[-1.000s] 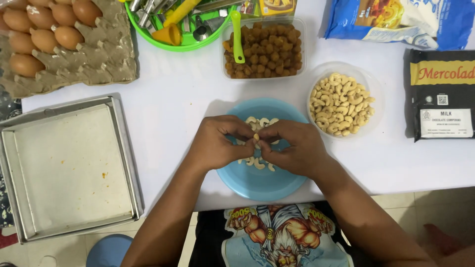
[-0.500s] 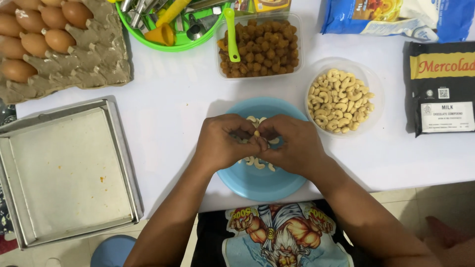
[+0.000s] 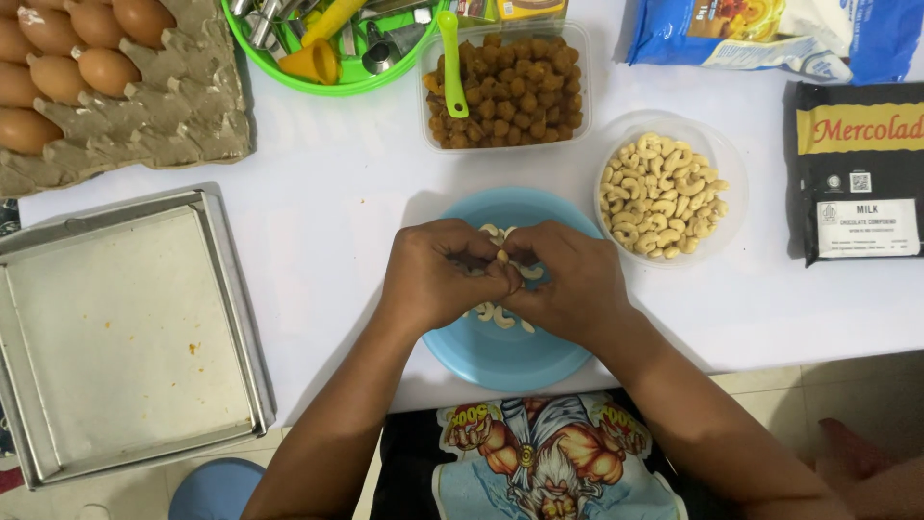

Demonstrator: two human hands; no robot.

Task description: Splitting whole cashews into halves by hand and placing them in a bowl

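Eggs (image 3: 67,48) sat in a grey pulp tray at the upper left, above an empty square baking tin (image 3: 125,332). At centre, the left hand (image 3: 433,279) and right hand (image 3: 568,279) met over a blue plate (image 3: 510,356), fingers pinching one cashew (image 3: 501,256) between them, so the pieces would land on the plate. Whole cashews filled a clear bowl (image 3: 664,197) just right. Farther right lay a blue bag (image 3: 770,34) and a black rectangular packet (image 3: 857,183) with a yellow band and white label.

A home kitchen: egg tray (image 3: 144,106), baking pan (image 3: 125,327), bowl of cashews (image 3: 664,193) on a white table (image 3: 327,202)
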